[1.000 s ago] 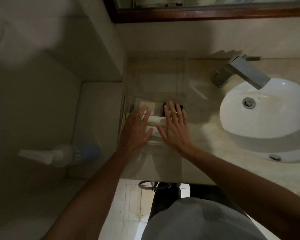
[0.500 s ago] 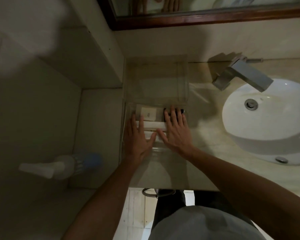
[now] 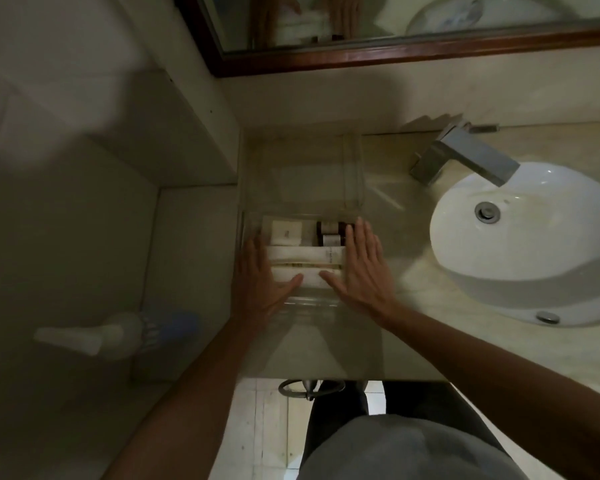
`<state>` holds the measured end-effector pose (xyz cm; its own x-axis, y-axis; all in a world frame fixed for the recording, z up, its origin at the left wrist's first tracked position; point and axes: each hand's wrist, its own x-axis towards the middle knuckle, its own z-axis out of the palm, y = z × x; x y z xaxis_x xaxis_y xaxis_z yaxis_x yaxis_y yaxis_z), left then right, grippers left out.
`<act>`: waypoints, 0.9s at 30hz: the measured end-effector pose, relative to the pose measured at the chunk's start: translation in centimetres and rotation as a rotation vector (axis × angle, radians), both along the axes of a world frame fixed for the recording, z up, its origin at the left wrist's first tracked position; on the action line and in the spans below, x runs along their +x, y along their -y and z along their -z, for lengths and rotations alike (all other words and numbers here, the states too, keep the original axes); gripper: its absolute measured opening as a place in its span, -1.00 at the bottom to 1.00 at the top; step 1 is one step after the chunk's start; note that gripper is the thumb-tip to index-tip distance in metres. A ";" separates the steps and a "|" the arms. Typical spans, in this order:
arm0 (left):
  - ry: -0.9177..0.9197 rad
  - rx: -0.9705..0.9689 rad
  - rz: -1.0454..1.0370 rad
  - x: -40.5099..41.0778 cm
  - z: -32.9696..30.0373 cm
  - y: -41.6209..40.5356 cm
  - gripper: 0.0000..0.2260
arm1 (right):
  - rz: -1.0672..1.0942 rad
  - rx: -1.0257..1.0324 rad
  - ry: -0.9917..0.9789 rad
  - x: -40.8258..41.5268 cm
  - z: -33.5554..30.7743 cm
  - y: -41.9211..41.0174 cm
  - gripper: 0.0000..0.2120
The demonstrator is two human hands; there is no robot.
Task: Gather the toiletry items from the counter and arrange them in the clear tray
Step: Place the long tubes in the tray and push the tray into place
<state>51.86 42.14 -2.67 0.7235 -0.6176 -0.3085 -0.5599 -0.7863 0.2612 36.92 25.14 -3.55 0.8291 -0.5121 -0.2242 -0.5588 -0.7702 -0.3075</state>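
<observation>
The clear tray [image 3: 257,223] sits on the counter [image 3: 413,271] between the two hands, and it already carries the toiletry items: a pale square soap box [image 3: 286,232] and a small dark bottle [image 3: 330,233] just beyond the fingertips, and two long white sachets [image 3: 305,255] lying crosswise between the palms. The left hand [image 3: 260,278] and right hand [image 3: 361,268] are both flat and spread, fingers extended, pressed along the tray's sides with the thumbs angled inward over the nearest sachet; neither is gripping anything.

The likely trouble is the tray itself: smooth, hard, see-through plastic on polished stone will probably skate if one palm pushes harder than the other, skewing it toward the wall by the left hand or toward the basin [image 3: 520,237] beyond the right. The bottle, rounded and light-looking, could roll against the soap box; the sachets look soft and papery, prone to buckling under a thumb
</observation>
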 end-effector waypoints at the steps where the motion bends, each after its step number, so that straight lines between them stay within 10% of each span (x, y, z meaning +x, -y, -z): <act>1: 0.023 -0.004 0.029 0.4 -0.4 -1.0 0.11 | -0.011 -0.004 -0.017 -1.4 -0.2 0.3 0.03; 11: -0.028 0.107 0.155 3.4 -0.5 -3.5 0.37 | -0.114 0.075 -0.189 -3.7 0.7 1.5 0.35; 27: -0.126 -0.035 0.001 4.9 -1.6 -0.3 0.35 | -0.097 0.087 -0.026 -0.1 1.0 5.2 0.21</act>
